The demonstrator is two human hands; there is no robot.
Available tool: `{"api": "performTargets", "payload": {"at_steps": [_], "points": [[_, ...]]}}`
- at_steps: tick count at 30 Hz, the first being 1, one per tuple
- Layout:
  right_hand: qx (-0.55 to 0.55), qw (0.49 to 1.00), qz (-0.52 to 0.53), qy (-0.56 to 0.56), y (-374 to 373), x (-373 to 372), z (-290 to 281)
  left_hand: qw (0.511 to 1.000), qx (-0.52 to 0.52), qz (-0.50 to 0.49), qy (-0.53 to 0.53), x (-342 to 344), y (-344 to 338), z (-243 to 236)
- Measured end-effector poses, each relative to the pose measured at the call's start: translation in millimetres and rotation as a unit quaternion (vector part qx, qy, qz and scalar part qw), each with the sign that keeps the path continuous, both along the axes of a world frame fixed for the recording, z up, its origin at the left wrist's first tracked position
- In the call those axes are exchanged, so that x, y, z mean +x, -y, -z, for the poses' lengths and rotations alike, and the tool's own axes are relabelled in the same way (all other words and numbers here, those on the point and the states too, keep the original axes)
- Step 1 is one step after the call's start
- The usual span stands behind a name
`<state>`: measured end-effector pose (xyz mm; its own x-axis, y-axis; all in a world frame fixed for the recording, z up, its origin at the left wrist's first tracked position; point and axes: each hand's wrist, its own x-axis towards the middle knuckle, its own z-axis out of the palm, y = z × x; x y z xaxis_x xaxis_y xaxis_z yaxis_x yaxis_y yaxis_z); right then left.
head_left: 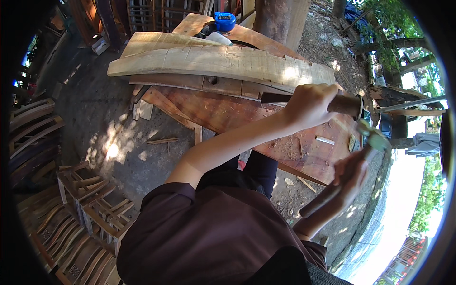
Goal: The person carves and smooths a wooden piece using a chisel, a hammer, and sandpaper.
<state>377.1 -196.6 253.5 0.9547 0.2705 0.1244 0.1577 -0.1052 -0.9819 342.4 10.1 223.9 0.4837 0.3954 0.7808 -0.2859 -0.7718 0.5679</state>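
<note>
- Left hand [309,105] clamped on chisel [346,105], blade pointing left near pale board [223,59].
- Right hand [352,179] gripping hammer [376,141], head near chisel's butt.
- Board over desk [228,116]; blade contact, can't tell.

- Here's the shirt [213,232], deep brown leaning maroon, plain across the front!
- Left sleeve [173,191] now: short, loose-hemmed (same brown cloth).
- Right sleeve [317,252], matching.
- And farther off, dark trousers [261,175], nearly black.
</note>
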Motion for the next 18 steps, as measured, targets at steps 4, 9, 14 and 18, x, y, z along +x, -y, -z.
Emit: {"api": "performTargets", "payload": {"at_steps": [4,9,14,18], "points": [[0.134,0.981,-0.055,0.126,38,33,-45,1.000,-0.017,0.000,0.011,-3,-1,-6],[0.149,0.978,-0.086,0.119,5,11,-65,0.998,-0.023,0.010,0.048,-7,-1,-2],[0.080,0.976,-0.165,0.116,13,10,-63,0.996,-0.038,0.026,0.075,-14,-4,-6],[0.162,0.957,-0.208,0.122,23,16,-69,0.995,-0.039,0.030,0.091,-16,-5,-7]]}}
